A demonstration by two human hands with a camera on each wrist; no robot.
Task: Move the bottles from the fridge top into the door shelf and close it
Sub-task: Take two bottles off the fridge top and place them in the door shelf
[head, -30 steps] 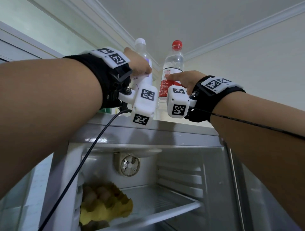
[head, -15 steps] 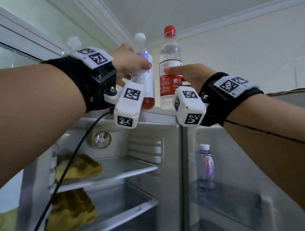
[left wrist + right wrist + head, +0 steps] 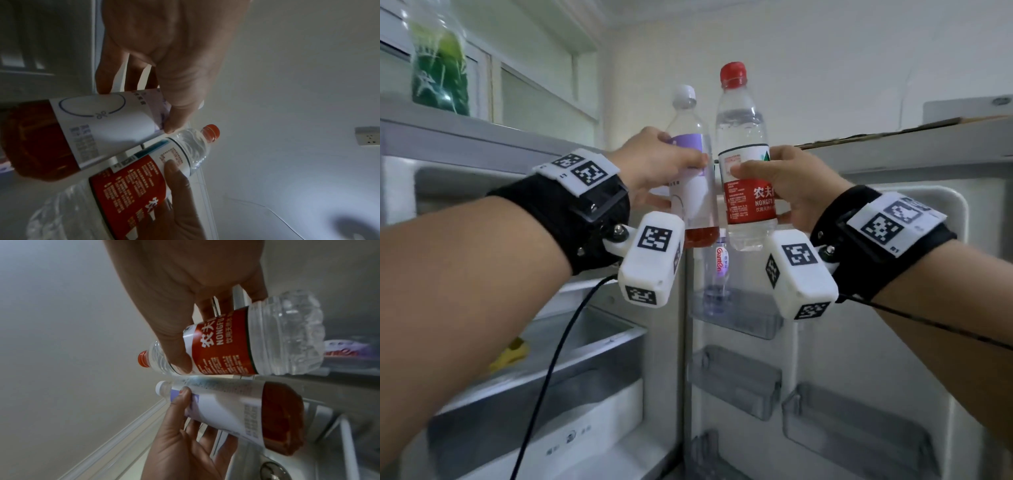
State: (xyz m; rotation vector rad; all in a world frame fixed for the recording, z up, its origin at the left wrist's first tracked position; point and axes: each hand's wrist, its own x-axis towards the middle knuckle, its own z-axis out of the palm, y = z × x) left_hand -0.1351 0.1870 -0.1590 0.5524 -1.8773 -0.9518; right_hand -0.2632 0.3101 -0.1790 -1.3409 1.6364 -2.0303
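Note:
My left hand grips a white-capped bottle with a purple-and-white label and reddish drink at its bottom. Beside it my right hand grips a red-capped water bottle with a red label. Both bottles are upright and in the air, side by side, in front of the open fridge door. The top door shelf lies just below them and holds a small clear bottle. The left wrist view shows the purple-label bottle in my fingers. The right wrist view shows the water bottle.
A green-labelled bottle stands on the fridge top at the left. Lower door shelves are below the top one. The fridge interior with a drawer and something yellow is at the left. A black cable hangs from my left wrist.
Both hands have carried the bottles off the fridge top and to the right, down in front of the open door. My view has dropped, so the door shelves now show.

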